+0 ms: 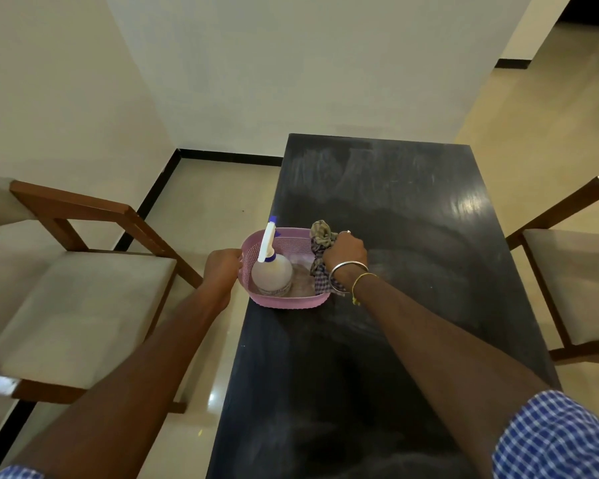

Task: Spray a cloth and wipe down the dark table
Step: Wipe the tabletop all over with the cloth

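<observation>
Your right hand's (344, 252) fingers are curled tight, clamped on a bunched checked cloth (322, 233). One end of the cloth sticks up above the fist and the other hangs below it over the right rim of the pink basket (284, 300). There's a ring on one finger, and a metal bangle (348, 269) and a yellow thread (360, 281) at the wrist.

Your left hand's (222, 267) fingers are together, curled onto the basket's left rim and holding it; the fingertips themselves are hard to make out.

Inside the basket a spray bottle (272, 274) leans, its white trigger head and blue nozzle tilted toward the far left rim and its pale body resting on the basket floor.

The basket sits on the dark table (395, 209), at the left edge, roughly mid-length. The tabletop shows hazy smear marks and glare.

Both forearms reach forward, with blue checked sleeves (561, 440) at the bottom edge. Wooden chairs with pale cushions stand on either side, one left (83, 295) and one right (574, 271), on a glossy tile floor (204, 202).
</observation>
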